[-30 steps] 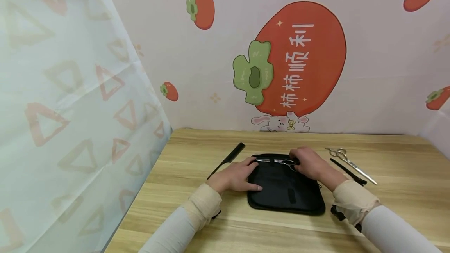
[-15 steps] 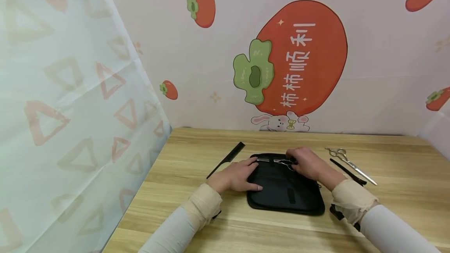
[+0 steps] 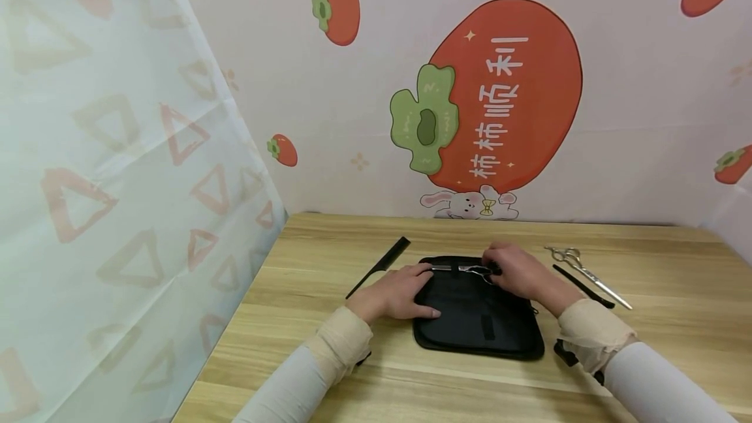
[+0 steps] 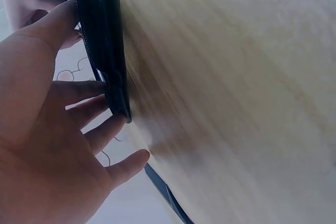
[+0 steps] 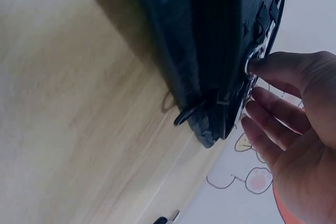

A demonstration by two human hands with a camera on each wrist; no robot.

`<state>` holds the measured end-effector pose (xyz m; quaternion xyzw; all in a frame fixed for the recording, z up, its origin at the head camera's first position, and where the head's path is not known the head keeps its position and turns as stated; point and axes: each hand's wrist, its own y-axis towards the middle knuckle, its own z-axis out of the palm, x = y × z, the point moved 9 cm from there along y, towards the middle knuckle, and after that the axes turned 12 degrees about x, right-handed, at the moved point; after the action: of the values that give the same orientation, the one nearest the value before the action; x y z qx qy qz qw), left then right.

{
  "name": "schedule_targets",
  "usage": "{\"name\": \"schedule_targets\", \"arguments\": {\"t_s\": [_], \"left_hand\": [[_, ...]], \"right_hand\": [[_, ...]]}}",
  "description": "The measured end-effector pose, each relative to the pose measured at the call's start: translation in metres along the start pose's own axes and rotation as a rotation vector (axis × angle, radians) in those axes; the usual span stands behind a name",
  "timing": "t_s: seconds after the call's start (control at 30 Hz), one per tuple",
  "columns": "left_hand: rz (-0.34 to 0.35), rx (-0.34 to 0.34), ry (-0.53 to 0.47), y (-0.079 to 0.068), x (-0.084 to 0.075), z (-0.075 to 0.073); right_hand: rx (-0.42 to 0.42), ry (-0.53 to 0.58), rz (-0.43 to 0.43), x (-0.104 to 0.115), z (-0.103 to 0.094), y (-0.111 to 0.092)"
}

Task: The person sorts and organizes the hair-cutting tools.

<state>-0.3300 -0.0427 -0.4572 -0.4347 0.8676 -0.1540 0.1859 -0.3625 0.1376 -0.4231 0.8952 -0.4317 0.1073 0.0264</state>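
A black zip case (image 3: 458, 325) lies open-faced on the table in the head view. Along its far edge, silver scissors (image 3: 440, 268) pass under a small black loop, blades pointing left. My right hand (image 3: 517, 269) pinches the scissors by the finger rings, which the fingers partly cover; in the right wrist view the thumb (image 5: 273, 66) presses on a ring. My left hand (image 3: 399, 294) rests on the case's left side with spread, fairly straight fingers, its thumb lying on the inner face. The left wrist view shows the left fingers (image 4: 105, 129) along the case's edge.
A black tail comb (image 3: 390, 254) lies left of the case. To the right are a second pair of silver scissors (image 3: 587, 274) and a slim black hair clip (image 3: 581, 286). A dark item (image 3: 566, 352) is half hidden beneath the right forearm. A patterned wall backs the wooden table (image 3: 664, 344).
My right hand shifted slightly left at the scissors' rings, then slightly back right. My left hand and the case have stayed in nearly the same place.
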Motion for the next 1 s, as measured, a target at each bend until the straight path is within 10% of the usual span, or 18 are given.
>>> {"name": "schedule_targets", "arguments": {"t_s": [1.0], "left_hand": [[0.005,-0.001,0.009,0.000,-0.001,0.000]], "right_hand": [[0.081,-0.043,0.012,0.006,0.003,0.000]]}}
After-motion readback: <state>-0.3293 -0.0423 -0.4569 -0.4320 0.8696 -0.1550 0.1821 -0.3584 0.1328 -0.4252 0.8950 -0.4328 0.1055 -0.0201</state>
